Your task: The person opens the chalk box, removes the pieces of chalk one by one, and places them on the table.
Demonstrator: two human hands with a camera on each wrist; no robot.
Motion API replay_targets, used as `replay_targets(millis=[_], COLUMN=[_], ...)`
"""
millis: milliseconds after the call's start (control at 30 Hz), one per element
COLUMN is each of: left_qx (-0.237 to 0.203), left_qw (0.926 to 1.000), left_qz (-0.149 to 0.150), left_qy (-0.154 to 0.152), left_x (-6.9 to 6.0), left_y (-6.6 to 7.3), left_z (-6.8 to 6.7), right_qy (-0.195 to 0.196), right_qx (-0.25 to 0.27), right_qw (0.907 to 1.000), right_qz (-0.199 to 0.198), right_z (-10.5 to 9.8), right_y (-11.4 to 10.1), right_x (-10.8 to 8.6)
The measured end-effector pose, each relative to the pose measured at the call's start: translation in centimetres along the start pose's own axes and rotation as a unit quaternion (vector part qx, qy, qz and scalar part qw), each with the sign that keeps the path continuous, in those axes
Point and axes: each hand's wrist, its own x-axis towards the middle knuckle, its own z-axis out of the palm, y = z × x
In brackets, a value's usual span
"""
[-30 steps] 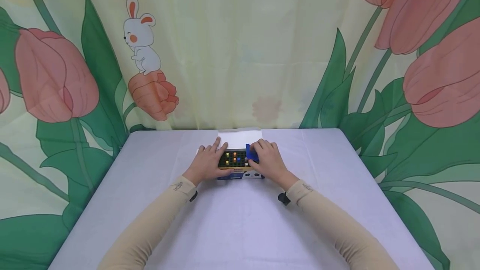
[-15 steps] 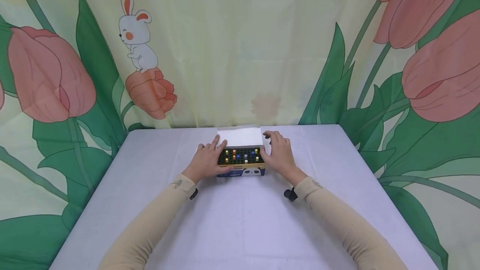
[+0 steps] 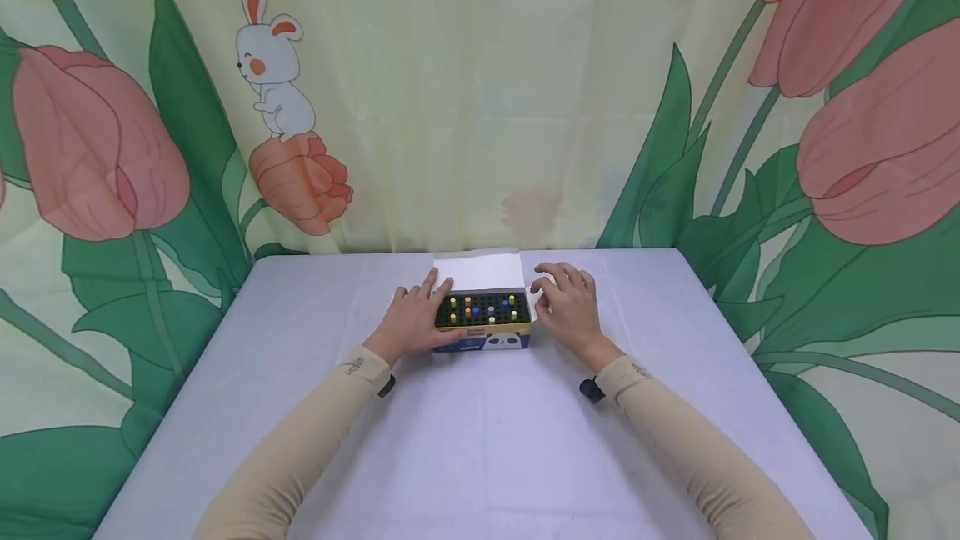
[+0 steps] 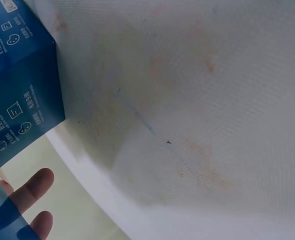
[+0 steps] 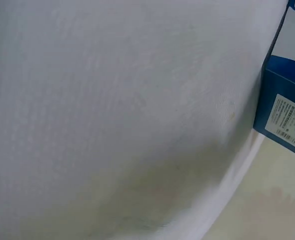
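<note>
In the head view, a blue and yellow box [image 3: 474,340] with a panda on its front stands on the table. Its white lid [image 3: 478,272] is folded back. Inside, a black rack [image 3: 483,303] of holes carries several small coloured round ends, yellow, orange, blue and white; their kind cannot be made out. My left hand [image 3: 412,322] holds the box's left end, thumb along the front and fingers at the back corner. Just right of the box, my right hand [image 3: 572,307] hovers with loosely bent fingers and nothing visible in them. Only the left fingers [image 4: 35,187] show in the left wrist view.
A white cloth covers the table [image 3: 480,440], marked with faint stains in the left wrist view. Behind its far edge hangs a curtain [image 3: 450,107] printed with tulips and a rabbit. The box's blue side carries a barcode label [image 5: 288,120] in the right wrist view.
My right hand has released a blue flap at the box's right end and drawn away to the right. The rack's right part is uncovered now. The left hand has stayed on the box.
</note>
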Motion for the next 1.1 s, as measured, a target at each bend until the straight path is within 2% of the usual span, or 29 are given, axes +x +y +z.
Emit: replay_targets(millis=[100, 200, 367, 467, 833, 1000, 1100], left_qx=[-0.003, -0.006, -0.012, -0.013, -0.015, -0.020, -0.021], left_qw=[1.0000, 1.0000, 0.9999, 0.9999, 0.9999, 0.9998, 0.9998], left_qz=[-0.002, -0.004, -0.006, -0.005, 0.002, 0.001, 0.002], left_qy=[-0.001, -0.001, 0.000, 0.000, 0.004, -0.002, -0.002], left_x=[0.00, -0.06, -0.10, -0.07, 0.15, 0.12, 0.05], left_y=[-0.02, -0.01, 0.02, 0.02, 0.17, 0.02, -0.13], left_z=[0.02, 0.06, 0.27, 0.45, 0.35, 0.24, 0.36], right_qy=[-0.027, -0.062, -0.126, -0.150, -0.151, -0.202, -0.239], right_qx=[0.008, 0.040, 0.095, 0.112, 0.132, 0.099, 0.089], right_qw=[0.9996, 0.9973, 0.9873, 0.9821, 0.9769, 0.9738, 0.9666], right_qz=[-0.005, -0.001, 0.017, 0.026, 0.073, 0.034, 0.027], right_z=[0.00, -0.04, -0.11, -0.12, -0.48, -0.36, -0.42], right_y=[0.05, 0.01, -0.15, -0.24, -0.27, -0.58, -0.91], right_x=[0.00, 0.19, 0.35, 0.21, -0.25, 0.14, 0.56])
